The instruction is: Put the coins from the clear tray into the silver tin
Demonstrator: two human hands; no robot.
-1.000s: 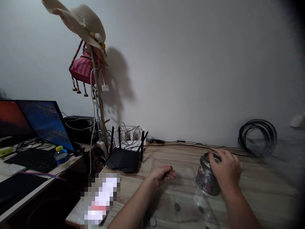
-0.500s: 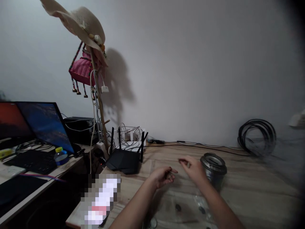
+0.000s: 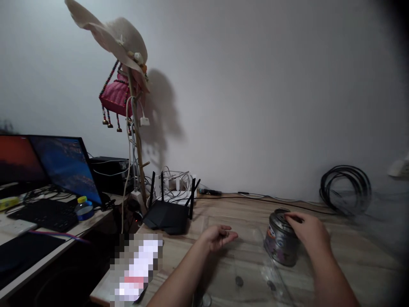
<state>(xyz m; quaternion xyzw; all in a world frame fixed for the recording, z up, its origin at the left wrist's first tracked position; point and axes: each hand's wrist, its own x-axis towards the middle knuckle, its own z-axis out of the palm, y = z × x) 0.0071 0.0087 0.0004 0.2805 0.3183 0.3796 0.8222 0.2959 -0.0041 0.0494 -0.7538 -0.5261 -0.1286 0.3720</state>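
My right hand (image 3: 308, 230) is at the top of a round metal tin (image 3: 281, 245) with printed figures on its side. Its thumb and fingers are pinched together over the tin's lid (image 3: 283, 218); whatever is between them is hidden. Palm up and cupped, my left hand (image 3: 220, 238) is held over the table left of the tin, with small coins resting in it, only partly visible. Below the hands lie a dark coin (image 3: 239, 281), another coin (image 3: 271, 285) by some clear plastic (image 3: 271, 273), and a silvery round piece (image 3: 206, 299) near the bottom edge.
A black router (image 3: 168, 216) with upright antennas stands left on the wooden table (image 3: 220, 209), a blurred-out flat object (image 3: 139, 266) in front of it. Coiled black cable (image 3: 345, 187) leans against the wall at right. Monitors (image 3: 65, 166) and a bottle (image 3: 84, 209) occupy the neighbouring desk.
My right hand has moved right, from near my left hand to the tin's lid. The left hand has stayed in place, its fingers somewhat straighter. The view has shifted slightly.
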